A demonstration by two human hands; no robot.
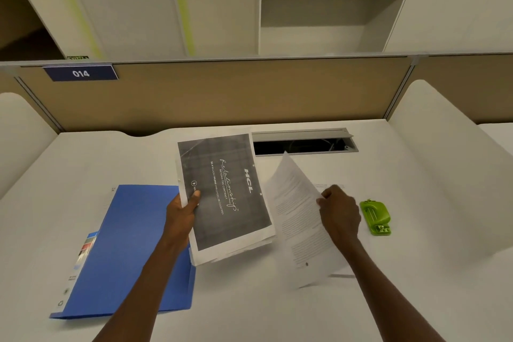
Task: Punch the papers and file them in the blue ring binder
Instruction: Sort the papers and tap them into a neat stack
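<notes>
Left hand (181,209): fingers clenched on a stack of papers (226,194), dark printed cover on top, lifted above the table (277,314).
Right hand (337,209): fingers pinching a single sheet (299,219) by its edge — the sheet tilts up off the table.
Blue ring binder (130,247): closed, flat on the table, just left of the stack.
Hole punch (376,216): green, near the right hand, untouched.
Risk: lower pages of the stack look fanned — a one-handed hold could let them slip or punch misaligned.
</notes>
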